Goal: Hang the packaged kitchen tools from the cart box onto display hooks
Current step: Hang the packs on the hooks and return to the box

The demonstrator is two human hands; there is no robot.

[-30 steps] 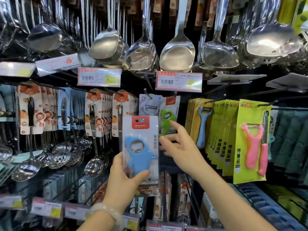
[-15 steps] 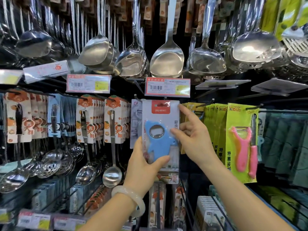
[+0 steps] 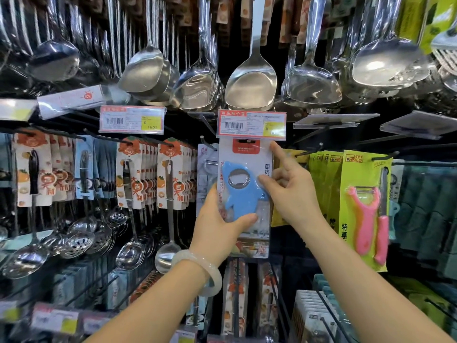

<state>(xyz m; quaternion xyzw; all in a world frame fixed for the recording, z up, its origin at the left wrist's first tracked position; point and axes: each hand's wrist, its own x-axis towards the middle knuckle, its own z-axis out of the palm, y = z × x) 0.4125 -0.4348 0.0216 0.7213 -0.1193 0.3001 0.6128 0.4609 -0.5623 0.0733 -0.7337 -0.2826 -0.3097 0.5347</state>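
A packaged blue bottle opener (image 3: pixel 241 191) on a white card with a red top label is held up against the display, its top edge just under a red-framed price tag (image 3: pixel 251 125). My left hand (image 3: pixel 220 229) grips the card's lower left, thumb across the front. My right hand (image 3: pixel 289 194) pinches the card's right edge, forefinger pointing up along it toward the top corner. The hook behind the card's hanging slot is hidden. The cart box is not in view.
Steel ladles and spatulas (image 3: pixel 252 80) hang in a row above. Orange-carded tools (image 3: pixel 173 174) hang left, a packaged peeler (image 3: pixel 206 167) just behind the card, yellow-green cards with a pink peeler (image 3: pixel 364 209) right. More packaged goods fill the lower hooks (image 3: pixel 314 315).
Both hands have lifted the opener card up and to the right, from waist of the display to just under the price tag. My right hand moved from the hooks onto the card's right edge.
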